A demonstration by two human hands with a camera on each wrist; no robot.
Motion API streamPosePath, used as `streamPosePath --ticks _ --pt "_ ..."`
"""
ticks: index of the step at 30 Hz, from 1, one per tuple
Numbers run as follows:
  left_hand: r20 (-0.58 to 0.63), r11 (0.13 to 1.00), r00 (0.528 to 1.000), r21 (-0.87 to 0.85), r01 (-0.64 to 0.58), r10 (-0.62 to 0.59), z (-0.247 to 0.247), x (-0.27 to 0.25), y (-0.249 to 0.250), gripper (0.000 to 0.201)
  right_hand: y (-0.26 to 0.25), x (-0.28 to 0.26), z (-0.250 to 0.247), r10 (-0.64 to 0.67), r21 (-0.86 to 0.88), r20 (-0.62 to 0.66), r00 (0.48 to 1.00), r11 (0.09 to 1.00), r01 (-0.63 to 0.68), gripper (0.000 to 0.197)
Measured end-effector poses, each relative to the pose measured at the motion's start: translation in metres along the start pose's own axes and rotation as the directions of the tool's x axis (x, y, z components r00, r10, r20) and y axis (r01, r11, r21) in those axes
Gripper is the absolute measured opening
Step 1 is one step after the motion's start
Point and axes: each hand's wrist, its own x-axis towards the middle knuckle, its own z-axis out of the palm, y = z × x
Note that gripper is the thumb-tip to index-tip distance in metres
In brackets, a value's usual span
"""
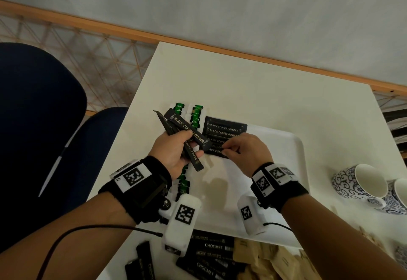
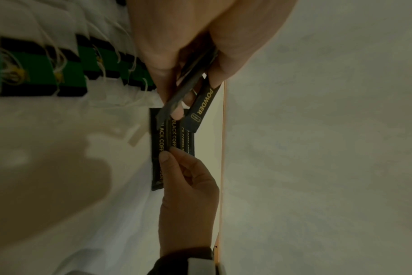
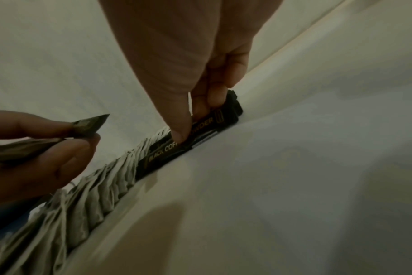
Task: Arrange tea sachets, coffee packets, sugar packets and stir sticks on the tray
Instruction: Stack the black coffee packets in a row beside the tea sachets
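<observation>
Left hand (image 1: 176, 149): fingers curled round a fanned bundle of black coffee sticks (image 1: 187, 133), held above the tray's left part. Right hand (image 1: 244, 149): thumb and fingertips pinching the nearest stick of the coffee row (image 1: 224, 132) lying flat on the white tray (image 1: 286, 147), just right of the left hand. Tea sachets (image 1: 195, 114): overlapped row along the tray's left side. Chocmet packets (image 1: 211, 255), brown packets (image 1: 264, 257): on the surface, near edge. Patterned cups (image 1: 361, 182): right of the tray.
</observation>
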Motion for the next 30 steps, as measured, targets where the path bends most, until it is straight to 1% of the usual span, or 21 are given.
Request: streamPosePath --ticks 2,4,6,8,10,12,14,17,19,21,24,27,30 --pt "-0.005 1.000 1.000 0.006 0.004 -0.004 0.000 0.000 -0.001 0.012 0.001 0.000 -0.001 -0.008 0.020 -0.013 1.000 1.000 0.008 0.010" --pt "-0.004 1.000 1.000 0.009 0.011 -0.011 0.001 -0.001 -0.002 0.012 -0.001 -0.002 -0.003 -0.015 0.092 -0.065 0.998 0.996 0.021 0.008" --pt "0.004 1.000 1.000 0.010 0.020 -0.020 0.003 -0.001 -0.004 0.007 -0.006 -0.004 -0.007 -0.012 0.171 -0.109 0.994 0.985 0.031 0.009" --pt "0.017 1.000 0.999 0.013 0.028 -0.028 0.005 -0.002 -0.006 0.008 -0.017 -0.006 -0.014 0.021 0.275 -0.078 0.997 0.962 0.002 0.017" --pt "0.055 0.999 0.998 0.030 0.034 -0.036 0.007 -0.004 -0.009 0.013 -0.029 -0.009 -0.019 0.034 0.390 -0.013 0.999 0.920 -0.026 0.018" --pt "0.106 0.998 0.993 0.056 0.043 -0.049 0.009 -0.008 -0.011 0.021 -0.037 -0.010 -0.021 -0.005 0.444 0.026 1.000 0.896 -0.007 0.016" --pt "0.142 0.996 0.988 0.080 0.050 -0.061 0.013 -0.012 -0.012 0.022 -0.040 -0.011 -0.022 -0.029 0.493 0.046 0.999 0.870 0.002 0.014" --pt "0.114 0.997 0.991 0.050 0.063 -0.068 0.016 -0.015 -0.008 0.016 -0.033 -0.012 -0.025 0.050 0.526 0.020 0.999 0.849 -0.052 0.015" --pt "0.077 0.997 0.994 -0.010 0.082 -0.081 0.014 -0.015 -0.003 0.014 -0.023 -0.014 -0.027 0.100 0.473 -0.016 0.995 0.878 -0.080 0.015" --pt "0.057 0.995 0.995 -0.058 0.079 -0.076 0.008 -0.014 0.002 0.017 -0.011 -0.018 -0.028 0.123 0.345 -0.026 0.992 0.932 -0.107 0.012" --pt "0.023 0.995 0.999 -0.097 0.033 -0.031 0.003 -0.013 0.005 0.022 0.002 -0.025 -0.023 0.102 0.171 0.032 0.994 0.980 -0.106 0.011" --pt "0.003 0.996 1.000 -0.084 -0.006 0.006 0.003 -0.013 0.007 0.025 0.005 -0.030 -0.017 0.070 0.125 0.100 0.992 0.989 -0.082 0.010" --pt "0.014 0.998 1.000 -0.061 -0.017 0.018 0.003 -0.013 0.006 0.024 0.005 -0.026 -0.011 0.048 0.068 0.103 0.994 0.996 -0.055 0.010"
